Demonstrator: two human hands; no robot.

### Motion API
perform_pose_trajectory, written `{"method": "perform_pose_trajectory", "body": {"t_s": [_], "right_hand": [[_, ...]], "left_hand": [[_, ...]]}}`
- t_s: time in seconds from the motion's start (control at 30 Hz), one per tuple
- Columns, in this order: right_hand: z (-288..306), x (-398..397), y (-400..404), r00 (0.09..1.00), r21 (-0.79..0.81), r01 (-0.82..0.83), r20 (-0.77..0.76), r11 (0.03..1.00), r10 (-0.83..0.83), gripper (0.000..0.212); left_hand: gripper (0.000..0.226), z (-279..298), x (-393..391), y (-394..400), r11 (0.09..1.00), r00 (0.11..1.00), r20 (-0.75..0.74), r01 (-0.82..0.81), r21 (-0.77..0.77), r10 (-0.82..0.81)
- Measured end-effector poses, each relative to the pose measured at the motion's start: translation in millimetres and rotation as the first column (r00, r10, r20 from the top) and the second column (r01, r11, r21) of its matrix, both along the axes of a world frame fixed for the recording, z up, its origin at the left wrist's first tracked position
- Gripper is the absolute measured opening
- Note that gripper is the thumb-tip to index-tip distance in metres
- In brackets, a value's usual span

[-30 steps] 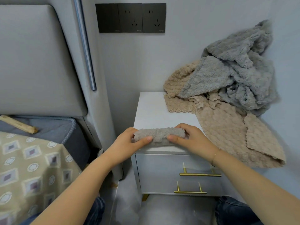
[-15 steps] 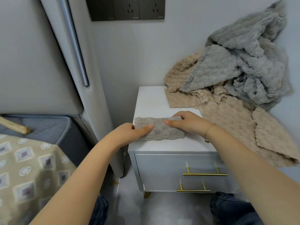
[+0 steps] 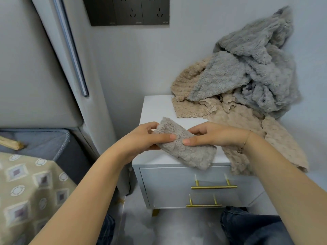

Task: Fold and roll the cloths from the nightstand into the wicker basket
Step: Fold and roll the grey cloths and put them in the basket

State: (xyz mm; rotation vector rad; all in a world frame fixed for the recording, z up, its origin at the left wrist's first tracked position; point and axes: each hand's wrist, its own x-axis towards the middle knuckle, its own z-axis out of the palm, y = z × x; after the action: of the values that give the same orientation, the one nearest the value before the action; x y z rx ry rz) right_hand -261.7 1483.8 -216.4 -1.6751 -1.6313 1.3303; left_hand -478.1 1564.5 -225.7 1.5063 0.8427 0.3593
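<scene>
Presently the folded grey-brown cloth [image 3: 184, 149] sits in my two hands above the front part of the nightstand [image 3: 155, 110] top, tilted, its upper-left end raised and its lower-right end drooping past the front edge over the top drawer. Whether that lower end touches the nightstand, I cannot tell. My left hand [image 3: 141, 138] grips the raised end: thumb laid across the near face of the cloth, fingers curled behind it. My right hand [image 3: 212, 135] pinches the cloth just beside the left thumb, thumb on the near face, fingers bent over the far side. The two thumb tips lie near each other, not touching. A thin bracelet [image 3: 245, 143] hangs at my right wrist.

Behind the hands, a heap of loose cloths fills the rear right of the nightstand: beige cloths [image 3: 238, 121] below, spilling over the right front corner, and grey cloths [image 3: 251, 68] piled on top against the wall. Two brass handles [image 3: 214, 187] mark the drawers. A dark socket panel [image 3: 127, 11] is fixed to the wall above. At left stand a padded headboard [image 3: 26, 68] and a patterned bedcover [image 3: 26, 191]. My knees in dark jeans [image 3: 251, 227] show at the bottom.
</scene>
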Motion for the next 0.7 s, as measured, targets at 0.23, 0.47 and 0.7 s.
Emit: {"method": "perform_pose_trajectory", "body": {"t_s": [0.23, 0.47, 0.7], "right_hand": [[4.8, -4.4, -44.9, 0.960, -0.059, 0.210, -0.176, 0.976, -0.217, 0.046], [21.2, -8.8, -126.9, 0.813, -0.083, 0.475, -0.340, 0.876, -0.473, 0.035], [15.6, -13.7, -237.8, 0.605, -0.051, 0.745, -0.369, 0.665, -0.706, 0.032]], "left_hand": [[0.035, 6.9, 11.7, -20.4, 0.995, 0.994, 0.100, 0.057, -0.078, -0.049], [0.046, 17.2, 37.1, -72.4, 0.992, 0.974, 0.224, 0.059, -0.112, -0.033], [0.046, 13.7, 67.6, -163.8, 0.978, 0.965, 0.261, 0.040, -0.204, 0.014]]}}
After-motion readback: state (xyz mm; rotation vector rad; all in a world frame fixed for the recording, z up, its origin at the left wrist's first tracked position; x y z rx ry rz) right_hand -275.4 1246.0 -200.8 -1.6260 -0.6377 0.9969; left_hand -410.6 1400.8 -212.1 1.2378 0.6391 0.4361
